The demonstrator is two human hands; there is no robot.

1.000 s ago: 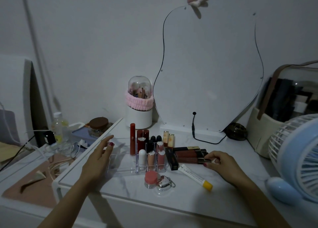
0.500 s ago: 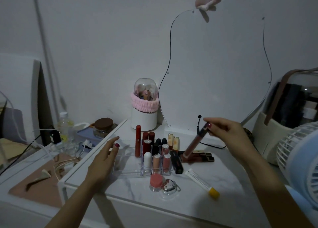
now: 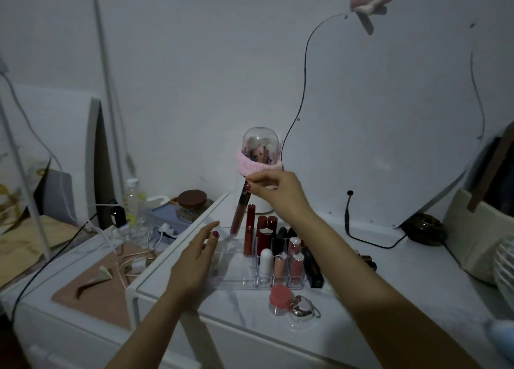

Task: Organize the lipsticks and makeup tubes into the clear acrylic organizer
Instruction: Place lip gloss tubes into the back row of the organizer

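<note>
The clear acrylic organizer (image 3: 236, 278) sits on the white marble table, with several lipsticks and tubes (image 3: 274, 246) standing in its right compartments. My right hand (image 3: 274, 192) pinches the dark cap of a brown lip gloss tube (image 3: 239, 215), which hangs nearly upright with its lower end over the organizer's back-left part, beside a tall red tube (image 3: 249, 233). My left hand (image 3: 196, 260) rests with straight fingers against the organizer's left side. More dark tubes (image 3: 314, 268) lie on the table right of the organizer, partly hidden by my right forearm.
A pink-lidded jar (image 3: 279, 300) and a silver keyring case (image 3: 303, 310) stand in front of the organizer. A domed brush holder with a pink band (image 3: 260, 157), a curvy mirror (image 3: 389, 123) and its cable stand behind. A fan (image 3: 504, 268) is at the right edge.
My right hand lifted the brown gloss tube from the pile at the right and carried it left across the organizer to its back-left part. My left hand stayed at the organizer's side.
</note>
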